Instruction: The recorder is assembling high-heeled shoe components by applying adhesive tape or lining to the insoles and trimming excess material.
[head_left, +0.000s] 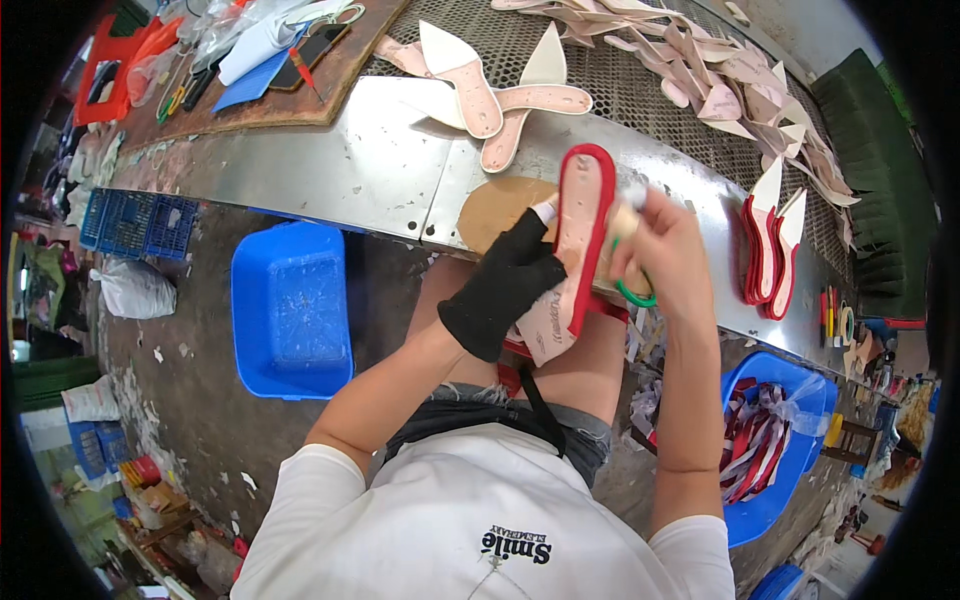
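Observation:
In my left hand (505, 280), which wears a black fingerless glove, is a shoe insole (577, 215) with a pink face and a red edging strip round its rim. The fingers close on its left side, and its pointed end hangs over my lap. My right hand (665, 255) is bent at the insole's right edge, its fingers wrapped with pale tape. From that hand hangs a green ring (637, 293) that looks like a scissors handle; the rest is hidden in the fingers. A round tan pad (507, 213) lies on the metal bench behind my glove.
Pink and white insoles (507, 97) lie crossed on the metal bench (385, 170). Red-edged insoles (762, 240) lie at right, and a heap of pale pieces (690, 70) lies on the mesh. A blue tub (290, 240) stands left; another tub (740, 520) with red-white strips stands right.

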